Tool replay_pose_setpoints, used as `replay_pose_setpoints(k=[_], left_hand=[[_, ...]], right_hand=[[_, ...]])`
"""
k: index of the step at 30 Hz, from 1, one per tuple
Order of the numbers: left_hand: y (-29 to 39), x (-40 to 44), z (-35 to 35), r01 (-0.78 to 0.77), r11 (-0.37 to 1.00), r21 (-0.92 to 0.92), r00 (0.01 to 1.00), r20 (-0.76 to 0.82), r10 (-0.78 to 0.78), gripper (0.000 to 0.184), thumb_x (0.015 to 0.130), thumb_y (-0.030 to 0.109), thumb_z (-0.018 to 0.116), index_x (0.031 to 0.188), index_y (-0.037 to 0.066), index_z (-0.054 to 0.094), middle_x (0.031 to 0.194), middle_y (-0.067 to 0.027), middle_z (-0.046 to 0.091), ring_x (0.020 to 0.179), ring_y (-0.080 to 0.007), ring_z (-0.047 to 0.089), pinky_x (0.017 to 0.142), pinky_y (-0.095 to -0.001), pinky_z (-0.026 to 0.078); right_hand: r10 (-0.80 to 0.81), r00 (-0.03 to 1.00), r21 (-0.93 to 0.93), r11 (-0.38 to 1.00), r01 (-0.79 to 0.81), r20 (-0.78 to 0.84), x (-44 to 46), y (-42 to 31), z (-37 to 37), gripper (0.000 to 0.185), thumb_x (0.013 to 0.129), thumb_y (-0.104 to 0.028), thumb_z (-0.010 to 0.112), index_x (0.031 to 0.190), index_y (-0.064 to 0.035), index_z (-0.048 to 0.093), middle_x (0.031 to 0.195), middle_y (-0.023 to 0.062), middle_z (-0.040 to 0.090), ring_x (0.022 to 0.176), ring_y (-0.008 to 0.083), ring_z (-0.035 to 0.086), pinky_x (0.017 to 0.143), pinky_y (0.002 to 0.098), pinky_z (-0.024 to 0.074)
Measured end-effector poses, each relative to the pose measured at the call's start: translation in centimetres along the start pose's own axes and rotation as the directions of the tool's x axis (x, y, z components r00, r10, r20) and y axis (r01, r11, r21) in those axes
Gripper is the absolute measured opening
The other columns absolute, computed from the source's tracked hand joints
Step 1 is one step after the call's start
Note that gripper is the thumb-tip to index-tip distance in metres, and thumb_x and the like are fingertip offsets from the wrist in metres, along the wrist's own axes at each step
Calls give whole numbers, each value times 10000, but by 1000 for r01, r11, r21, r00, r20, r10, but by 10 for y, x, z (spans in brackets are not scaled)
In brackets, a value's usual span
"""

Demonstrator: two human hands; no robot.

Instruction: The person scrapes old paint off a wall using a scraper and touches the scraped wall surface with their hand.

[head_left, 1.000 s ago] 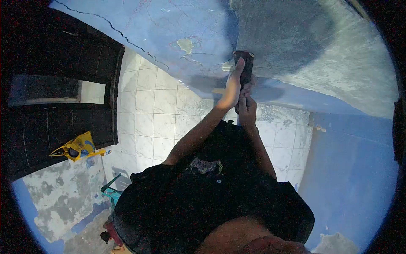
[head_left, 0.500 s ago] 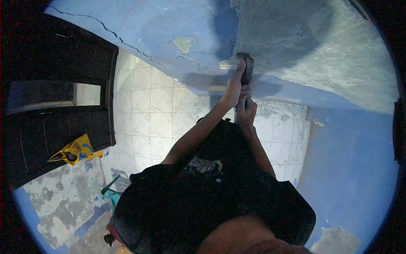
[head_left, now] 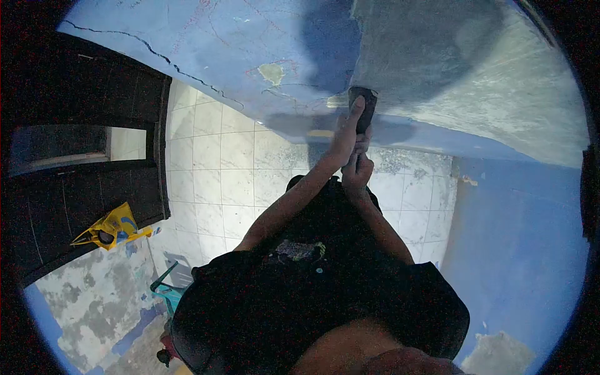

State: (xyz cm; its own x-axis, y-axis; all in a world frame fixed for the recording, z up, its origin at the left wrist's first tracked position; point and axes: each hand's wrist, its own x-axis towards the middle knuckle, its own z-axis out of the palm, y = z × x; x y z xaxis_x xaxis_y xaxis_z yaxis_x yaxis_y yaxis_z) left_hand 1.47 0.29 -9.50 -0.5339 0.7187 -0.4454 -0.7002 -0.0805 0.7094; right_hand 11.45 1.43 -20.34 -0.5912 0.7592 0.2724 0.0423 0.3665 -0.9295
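Both of my hands are on a dark scraper (head_left: 366,114) whose flat end meets the wall (head_left: 244,56) in front of me. Higher up on it is my left hand (head_left: 344,139), thumb laid along the dark face and fingers closed around the side. My right hand (head_left: 358,175) is closed lower down, around what looks like the handle, which the fingers mostly hide. The scraper's top edge lies near the border between blue paint and a bare grey patch (head_left: 425,56).
A white tiled floor (head_left: 237,156) lies below. At the left are a dark wooden door (head_left: 75,181) and a yellow plastic bag (head_left: 119,226) by it. Part of a teal chair (head_left: 167,290) shows behind me. Another blue wall (head_left: 519,237) rises at the right.
The scraper and both hands have come slightly down the wall, toward me. More of the scraper's dark face shows now. Both hands keep their hold.
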Motion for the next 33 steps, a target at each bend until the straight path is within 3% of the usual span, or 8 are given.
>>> replay_pose_setpoints(k=[5,11,15,20,22,24,26,33], left_hand=[[9,-7,5,-51,998,46,998,-42,53,623,775,687,550,598,94,481,465,32,419,329,-65,357,319,-223,269],[39,-11,23,-257,954,154,966,31,256,565,823,639,530,637,108,481,474,31,434,348,-55,362,327,-214,271],[73,-26,42,-311,945,98,945,138,297,562,814,648,534,713,96,496,530,16,471,385,-67,409,345,-211,288],[42,-13,24,-175,981,83,979,124,165,570,821,653,520,665,107,476,524,25,454,380,-53,388,353,-219,293],[25,-5,12,-108,992,62,988,114,100,581,810,666,522,661,107,475,531,23,456,386,-56,395,356,-220,299],[17,-2,7,-103,993,49,987,132,96,590,806,675,519,659,106,475,532,22,451,390,-58,395,361,-219,301],[12,4,5,-101,994,47,989,117,95,602,800,685,517,658,102,475,532,21,444,391,-59,391,364,-217,297],[6,1,1,-57,998,9,993,102,56,634,773,713,523,682,86,481,536,22,429,385,-60,369,364,-214,276]], right_hand=[[11,996,-64,998,-6,85,-4,10,-1,250,923,-185,464,820,13,577,579,180,568,485,264,574,434,387,373],[-20,998,61,998,16,63,31,-32,1,251,911,-181,480,826,39,567,559,166,556,456,282,548,428,408,353],[-337,938,-194,929,317,-80,53,-49,5,395,973,-243,425,652,-16,466,499,42,506,456,98,478,409,291,339],[68,998,158,985,-66,-2,31,-39,1,355,973,-217,425,675,-26,448,500,18,469,462,69,427,419,269,317],[-140,990,-67,988,139,-17,18,8,4,351,971,-212,430,672,-29,442,506,11,466,456,70,413,417,267,311],[-118,993,-78,990,118,13,12,13,0,347,969,-210,435,672,-30,441,512,7,467,458,69,408,416,267,305],[113,991,119,985,-122,74,20,-18,-4,345,967,-210,439,674,-29,445,518,4,470,465,67,411,414,269,300],[38,996,24,999,-40,85,10,10,-5,347,963,-218,448,683,-14,465,508,10,465,456,73,405,414,270,299]])
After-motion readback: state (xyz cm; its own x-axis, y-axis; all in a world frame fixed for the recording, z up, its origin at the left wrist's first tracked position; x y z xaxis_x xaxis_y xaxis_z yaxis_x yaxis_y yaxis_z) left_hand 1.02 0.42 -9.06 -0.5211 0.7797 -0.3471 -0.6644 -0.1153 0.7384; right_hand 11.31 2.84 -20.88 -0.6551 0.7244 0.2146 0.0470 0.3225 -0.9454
